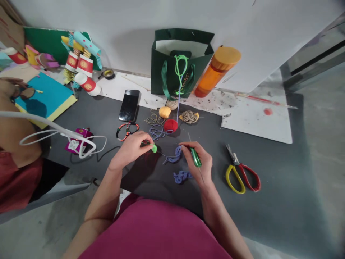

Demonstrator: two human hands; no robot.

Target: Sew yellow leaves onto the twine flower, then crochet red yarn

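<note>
My left hand (130,149) pinches a small green yarn ball (154,148) between its fingertips. A thin thread runs from that ball towards a purple crocheted strip (172,155) lying on the dark grey mat (151,180). My right hand (196,162) grips a green-handled crochet hook (195,157), its metal tip pointing up and away from me. A second purple crocheted piece (182,177) lies just left of my right hand. A red yarn ball (170,126) and a yellow yarn ball (164,112) sit beyond my hands.
Red-and-yellow-handled scissors (241,176) lie to the right. Ahead are a phone (129,105), a beaded bracelet (127,130), a green paper bag (172,72) and an orange bottle (217,72). A co-worker's red sleeve (16,180) and a white cable (61,133) are at left.
</note>
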